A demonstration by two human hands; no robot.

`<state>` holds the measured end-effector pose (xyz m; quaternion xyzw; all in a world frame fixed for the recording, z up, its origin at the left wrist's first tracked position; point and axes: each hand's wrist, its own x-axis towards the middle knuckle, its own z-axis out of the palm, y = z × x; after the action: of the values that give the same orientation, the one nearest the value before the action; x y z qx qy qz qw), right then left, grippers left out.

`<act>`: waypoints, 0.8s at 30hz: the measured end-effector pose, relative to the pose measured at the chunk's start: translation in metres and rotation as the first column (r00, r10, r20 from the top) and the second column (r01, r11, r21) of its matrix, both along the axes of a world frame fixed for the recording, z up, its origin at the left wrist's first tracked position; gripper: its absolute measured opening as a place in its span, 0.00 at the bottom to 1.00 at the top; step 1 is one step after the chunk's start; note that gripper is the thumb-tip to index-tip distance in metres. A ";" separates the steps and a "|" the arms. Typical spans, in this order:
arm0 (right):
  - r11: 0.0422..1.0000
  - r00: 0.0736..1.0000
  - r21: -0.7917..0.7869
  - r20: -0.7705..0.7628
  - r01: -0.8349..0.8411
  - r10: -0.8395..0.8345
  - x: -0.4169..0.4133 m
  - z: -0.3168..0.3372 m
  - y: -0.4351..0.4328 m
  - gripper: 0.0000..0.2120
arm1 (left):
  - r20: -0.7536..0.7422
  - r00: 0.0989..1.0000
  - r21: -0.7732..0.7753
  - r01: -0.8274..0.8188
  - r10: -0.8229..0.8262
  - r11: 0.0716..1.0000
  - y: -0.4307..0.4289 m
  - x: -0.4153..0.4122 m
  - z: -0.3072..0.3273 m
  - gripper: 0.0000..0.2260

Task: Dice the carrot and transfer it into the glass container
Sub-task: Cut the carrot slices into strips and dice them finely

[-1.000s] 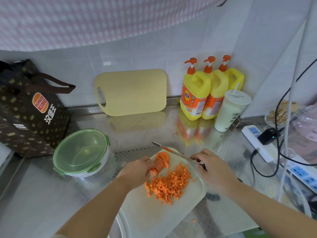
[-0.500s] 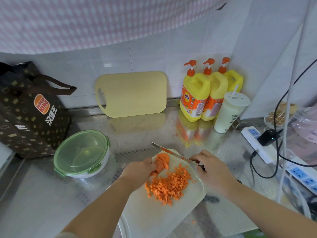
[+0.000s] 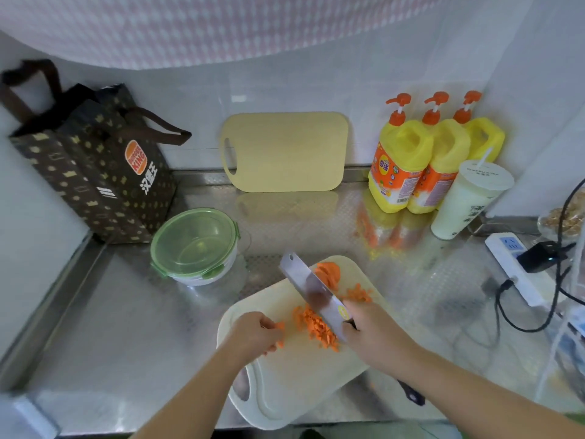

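**Knife and fingers working the diced carrot on the white board**

Head view: the right hand (image 3: 373,339) is gripping the knife (image 3: 313,293) with its fingers wrapped tight round the handle. The broad blade is tilting, flat side up, and its edge is resting against the diced carrot (image 3: 319,327) heaped mid-board. The left hand (image 3: 256,332) is sitting just beside that heap, its fingers curled together and pinching a few orange bits at their tips; blur is hiding the exact hold. An uncut carrot chunk (image 3: 329,274) is lying at the far end of the white cutting board (image 3: 300,381), just past the blade. The glass container (image 3: 194,245) is standing on the steel counter (image 3: 126,327) to the left of the board, apart from it, with its green lid on. A yellow board (image 3: 285,152) is leaning on the wall tiles behind, with detergent bottles (image 3: 402,166) to its right.
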<state>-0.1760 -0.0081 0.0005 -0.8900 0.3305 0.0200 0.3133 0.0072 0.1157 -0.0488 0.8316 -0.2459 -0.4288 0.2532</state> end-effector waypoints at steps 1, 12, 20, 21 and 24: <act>1.000 1.000 0.020 -0.013 -0.012 0.012 0.002 -0.004 0.008 0.14 | -0.019 0.999 0.006 -0.036 0.036 0.999 0.006 -0.007 -0.003 0.04; 0.996 0.991 -0.001 -0.099 -0.093 0.092 0.005 -0.022 0.050 0.10 | 0.374 0.927 -0.045 0.033 -0.014 0.998 0.026 -0.032 -0.014 0.12; 0.991 0.987 0.026 -0.084 -0.131 0.133 0.003 -0.024 0.071 0.14 | 0.416 0.905 -0.021 0.105 -0.087 0.994 0.016 -0.042 -0.014 0.09; 0.992 0.989 0.032 -0.082 -0.124 0.127 0.003 -0.024 0.073 0.15 | 0.405 0.911 -0.022 0.100 -0.082 0.995 0.014 -0.043 -0.013 0.05; 0.993 0.991 0.048 -0.082 -0.104 0.108 0.002 -0.023 0.072 0.14 | 0.392 0.919 -0.072 0.063 -0.030 0.995 0.009 -0.049 -0.018 0.01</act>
<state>-0.1745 0.0641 -0.0228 -0.8977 0.2953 0.0811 0.3169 -0.0421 0.1251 -0.0663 0.8831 -0.3287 -0.2498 0.2230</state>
